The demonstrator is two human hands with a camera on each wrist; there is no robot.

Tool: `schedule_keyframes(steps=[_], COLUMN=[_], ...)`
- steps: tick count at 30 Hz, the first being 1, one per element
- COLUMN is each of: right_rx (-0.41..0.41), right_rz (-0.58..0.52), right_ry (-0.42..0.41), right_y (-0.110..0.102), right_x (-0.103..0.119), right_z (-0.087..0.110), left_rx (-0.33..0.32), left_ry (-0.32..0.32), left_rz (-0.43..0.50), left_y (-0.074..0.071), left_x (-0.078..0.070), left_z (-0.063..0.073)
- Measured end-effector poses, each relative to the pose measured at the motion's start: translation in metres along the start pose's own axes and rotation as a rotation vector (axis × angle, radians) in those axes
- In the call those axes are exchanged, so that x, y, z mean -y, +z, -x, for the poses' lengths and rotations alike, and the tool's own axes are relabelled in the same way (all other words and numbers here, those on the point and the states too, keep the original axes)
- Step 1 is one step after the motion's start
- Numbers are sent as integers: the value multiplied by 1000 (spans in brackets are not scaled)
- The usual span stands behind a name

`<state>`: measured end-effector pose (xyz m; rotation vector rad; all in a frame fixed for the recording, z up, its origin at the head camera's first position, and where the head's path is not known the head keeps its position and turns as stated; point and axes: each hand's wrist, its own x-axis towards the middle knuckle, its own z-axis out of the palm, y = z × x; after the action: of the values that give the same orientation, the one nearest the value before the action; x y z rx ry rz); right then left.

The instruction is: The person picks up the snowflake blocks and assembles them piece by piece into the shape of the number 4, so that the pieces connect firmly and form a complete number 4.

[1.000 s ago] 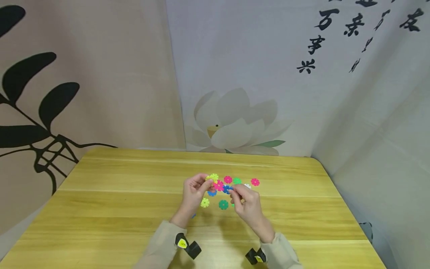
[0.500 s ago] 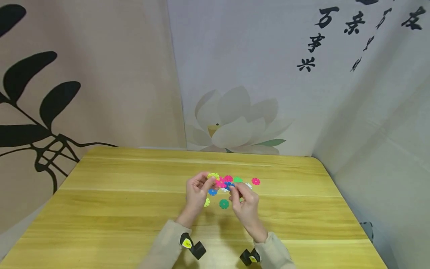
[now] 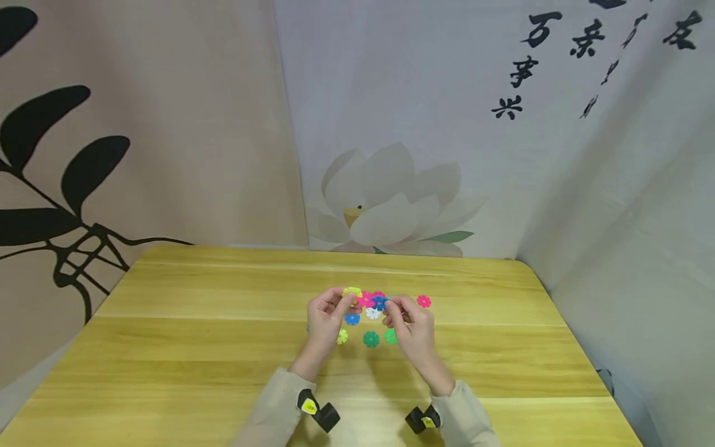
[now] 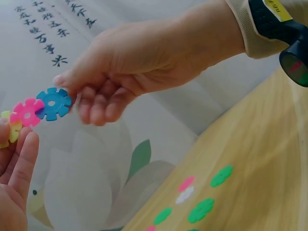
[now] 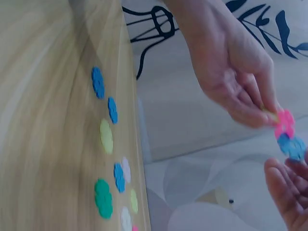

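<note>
My left hand (image 3: 326,316) pinches a yellow notched plastic disc (image 3: 352,292) between thumb and fingers. A pink disc (image 4: 27,112) extends from the yellow one. A blue disc (image 4: 54,104) overlaps the pink disc's edge, and the two look slotted together. My right hand (image 3: 414,323) pinches the blue disc's outer edge between thumb and index finger, its other fingers curled below. This short chain is held up above the table, between both hands. In the right wrist view, the left hand (image 5: 236,72) covers most of the yellow disc.
Loose notched discs lie on the wooden table (image 3: 195,323) under the hands: a white one (image 3: 373,313), a blue one (image 3: 352,319), a yellow one (image 3: 342,336), a dark green one (image 3: 371,339), a light green one (image 3: 391,336), a pink one (image 3: 424,301). Printed curtains (image 3: 223,124) hang behind.
The held pink and blue discs have risen slightly in the head view. My right hand has shifted slightly up and right since half a second ago; the left keeps its hold.
</note>
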<state>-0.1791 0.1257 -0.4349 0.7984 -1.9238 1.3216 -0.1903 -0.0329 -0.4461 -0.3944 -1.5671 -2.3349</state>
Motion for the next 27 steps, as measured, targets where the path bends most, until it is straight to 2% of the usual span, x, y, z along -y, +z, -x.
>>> schedule_keyframes(steps=[2, 5, 10, 12, 17, 22, 27], right_rx=[4, 40, 184, 247, 373, 462, 501], right_rz=[14, 80, 237, 295, 402, 455, 498], right_ry=[35, 139, 395, 470, 568, 674, 697], right_y=[-6, -15, -31, -35, -43, -47, -49], right_x=[-9, -22, -37, -41, -48, -50, -54], right_z=[3, 10, 24, 29, 40, 44, 46], left_rx=[-23, -56, -93, -101, -110, -107, -116], left_ry=[1, 1, -18, -29, -49, -51, -59], left_rz=[18, 47, 65, 68, 78, 85, 81], left_y=[-1, -5, -12, -14, -18, -20, -21], left_x=[0, -1, -4, -5, -4, -4, -6], left_z=[-1, -4, -7, -7, -8, -8, -9])
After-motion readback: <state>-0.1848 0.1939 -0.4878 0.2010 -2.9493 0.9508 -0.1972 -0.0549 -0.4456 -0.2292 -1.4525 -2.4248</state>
